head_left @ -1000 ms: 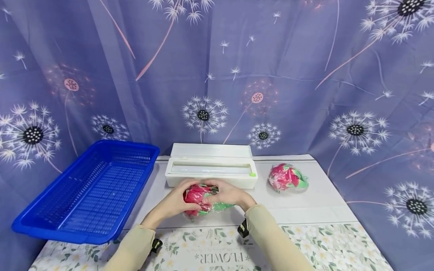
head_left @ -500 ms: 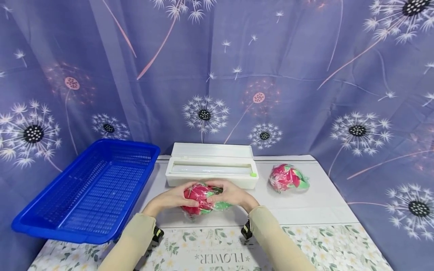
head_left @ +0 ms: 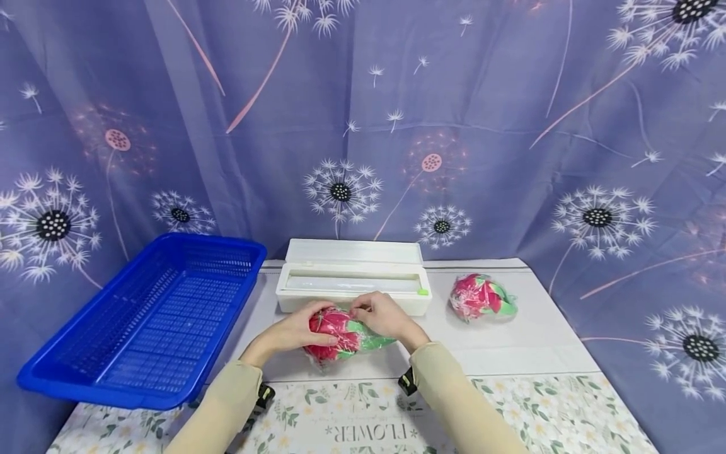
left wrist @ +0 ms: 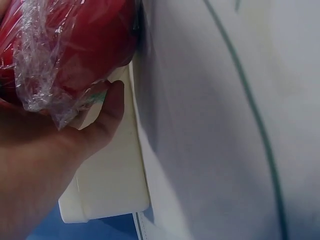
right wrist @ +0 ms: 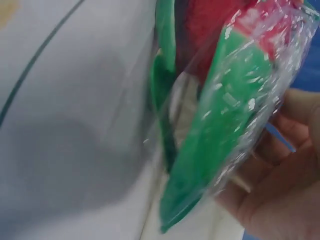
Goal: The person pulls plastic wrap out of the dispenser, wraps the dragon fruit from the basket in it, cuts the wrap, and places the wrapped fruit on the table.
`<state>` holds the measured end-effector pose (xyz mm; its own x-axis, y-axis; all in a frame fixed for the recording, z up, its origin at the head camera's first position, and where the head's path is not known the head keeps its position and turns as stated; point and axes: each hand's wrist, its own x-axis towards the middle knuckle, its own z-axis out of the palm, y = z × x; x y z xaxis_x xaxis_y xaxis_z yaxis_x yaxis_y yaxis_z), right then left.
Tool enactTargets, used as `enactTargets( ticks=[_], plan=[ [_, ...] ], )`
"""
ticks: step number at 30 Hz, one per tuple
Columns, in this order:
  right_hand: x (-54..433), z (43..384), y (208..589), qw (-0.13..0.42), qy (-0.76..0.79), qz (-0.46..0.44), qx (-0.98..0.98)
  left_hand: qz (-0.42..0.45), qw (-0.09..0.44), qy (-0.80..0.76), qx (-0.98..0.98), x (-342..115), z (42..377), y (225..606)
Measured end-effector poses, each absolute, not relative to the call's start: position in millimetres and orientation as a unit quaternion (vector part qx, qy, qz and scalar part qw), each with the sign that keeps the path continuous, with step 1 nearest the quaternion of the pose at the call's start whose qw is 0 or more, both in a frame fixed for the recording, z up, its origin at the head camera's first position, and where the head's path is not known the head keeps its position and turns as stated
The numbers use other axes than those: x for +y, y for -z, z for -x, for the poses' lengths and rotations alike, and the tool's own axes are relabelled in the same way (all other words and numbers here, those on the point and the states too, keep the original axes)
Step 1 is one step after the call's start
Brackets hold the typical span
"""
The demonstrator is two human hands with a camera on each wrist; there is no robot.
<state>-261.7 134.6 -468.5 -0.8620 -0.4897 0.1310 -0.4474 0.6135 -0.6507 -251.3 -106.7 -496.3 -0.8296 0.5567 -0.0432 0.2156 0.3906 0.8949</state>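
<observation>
A red dragon fruit with green leafy tips lies on the table in front of the white cling film box. Clear cling film covers it, bunched and crinkled in the left wrist view. My left hand grips the fruit's rounded left end, thumb at the front. At the leafy end, my right hand has curled fingers pinching the film along the upper side. The right wrist view shows the film drawn over a green leaf, with my right fingers partly hidden behind it.
A second film-wrapped dragon fruit lies to the right. To the left stands a blue plastic basket. The box's lid is up, showing the film roll inside. A patterned curtain hangs behind the table.
My right hand has shifted from around the fruit's leafy side to its upper edge, its fingers now curled at the film. The left hand keeps its hold, and more green leaf shows.
</observation>
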Motion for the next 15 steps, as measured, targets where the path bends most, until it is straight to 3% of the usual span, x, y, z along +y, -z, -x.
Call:
enactTargets(
  ticks=[11,15],
  plan=[
    [105,254,471,-0.062,0.41,0.082,0.906,-0.257,0.169,-0.495,0.813,-107,245,492],
    [98,250,476,-0.096,0.425,0.085,0.896,-0.253,0.155,-0.478,0.827,-103,248,494]
  ],
)
